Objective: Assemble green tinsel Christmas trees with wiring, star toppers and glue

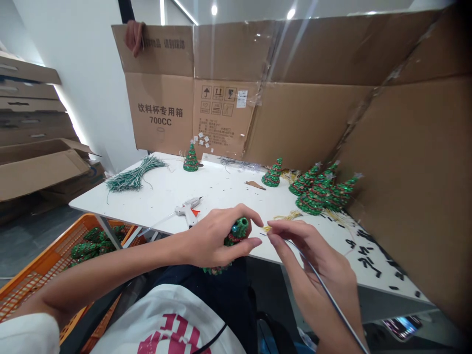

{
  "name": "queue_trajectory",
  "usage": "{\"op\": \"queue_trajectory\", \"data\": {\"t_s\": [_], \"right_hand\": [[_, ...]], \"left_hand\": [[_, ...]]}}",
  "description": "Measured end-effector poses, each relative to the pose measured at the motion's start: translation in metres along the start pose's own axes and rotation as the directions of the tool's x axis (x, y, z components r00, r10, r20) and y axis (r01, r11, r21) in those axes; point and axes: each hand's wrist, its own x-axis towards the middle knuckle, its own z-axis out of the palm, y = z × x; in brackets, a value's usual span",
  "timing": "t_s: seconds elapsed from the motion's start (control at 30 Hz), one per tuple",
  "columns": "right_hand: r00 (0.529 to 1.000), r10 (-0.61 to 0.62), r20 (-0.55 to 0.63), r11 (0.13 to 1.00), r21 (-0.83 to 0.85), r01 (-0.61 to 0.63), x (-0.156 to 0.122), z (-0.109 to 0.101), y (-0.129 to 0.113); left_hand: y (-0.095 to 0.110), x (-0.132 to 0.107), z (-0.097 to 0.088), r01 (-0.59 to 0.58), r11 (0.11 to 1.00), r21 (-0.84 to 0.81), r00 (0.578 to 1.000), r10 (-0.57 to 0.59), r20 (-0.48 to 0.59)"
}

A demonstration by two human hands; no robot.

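My left hand [214, 241] wraps around a small green sequined cone tree [239, 231], held low over the white table's [155, 206] front edge. My right hand [311, 265] pinches a long thin wire [324, 285] between thumb and fingers, its tip close to the tree. A hot glue gun [188, 209] lies on the table just beyond my left hand. Several finished green trees [317, 194] stand at the right. Another green tree [191, 160] stands at the back. Loose yellow strands [285, 216] lie just past my right fingers.
A bundle of green wires [134, 174] lies at the table's left. Short black pieces [368, 255] are scattered near its right edge. Cardboard sheets [302, 93] wall the back and right. An orange crate [47, 270] holding green trees sits low at left.
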Motion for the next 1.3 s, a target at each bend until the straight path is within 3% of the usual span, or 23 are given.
{"op": "queue_trajectory", "data": {"t_s": [0.17, 0.47, 0.83, 1.13, 1.3], "right_hand": [[1.000, 0.006, 0.014, 0.999, 0.052, -0.007, -0.001, 0.002, 0.001], [0.995, 0.096, 0.034, 0.986, 0.131, -0.100, 0.001, 0.006, 0.002], [0.976, 0.213, -0.046, 0.944, 0.266, -0.193, 0.002, 0.013, 0.000], [0.974, 0.209, -0.086, 0.945, 0.275, -0.179, 0.000, 0.017, -0.003], [0.977, 0.162, -0.137, 0.960, 0.249, -0.124, -0.003, 0.014, -0.010]], "left_hand": [[-0.001, 0.001, 0.000, -0.080, 0.995, 0.060, 0.996, 0.082, -0.035], [-0.001, 0.002, 0.001, -0.104, 0.993, 0.055, 0.993, 0.107, -0.054], [-0.005, 0.001, 0.000, -0.129, 0.989, 0.075, 0.989, 0.133, -0.057], [-0.009, 0.000, -0.004, -0.069, 0.989, 0.131, 0.998, 0.069, 0.003], [-0.016, -0.003, 0.000, -0.174, 0.938, 0.301, 0.984, 0.151, 0.098]]}}
